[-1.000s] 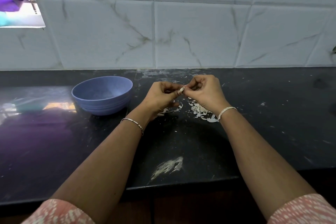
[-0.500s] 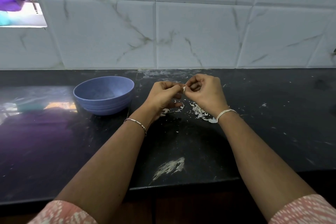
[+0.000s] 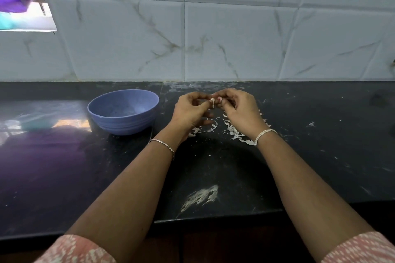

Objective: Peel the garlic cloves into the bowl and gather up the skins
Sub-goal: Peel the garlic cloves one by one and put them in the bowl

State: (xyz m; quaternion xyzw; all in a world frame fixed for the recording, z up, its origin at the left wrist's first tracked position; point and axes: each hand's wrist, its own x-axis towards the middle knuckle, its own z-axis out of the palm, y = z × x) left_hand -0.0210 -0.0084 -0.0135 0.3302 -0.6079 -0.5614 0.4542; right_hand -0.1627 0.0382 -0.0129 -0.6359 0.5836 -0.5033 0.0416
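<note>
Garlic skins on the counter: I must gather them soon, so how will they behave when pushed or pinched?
The garlic skins look thin and flaky, so probably very light and apt to scatter. Small flat bits on the black counter likely resist pinching; sweeping may suit.

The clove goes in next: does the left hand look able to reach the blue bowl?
Probably yes. The blue bowl sits close beside the left hand with nothing standing between them, though that hand is busy pinching the garlic clove.

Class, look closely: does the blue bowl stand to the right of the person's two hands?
No, the blue bowl stands on the black counter, to the left of both the left hand and the right hand.
</note>
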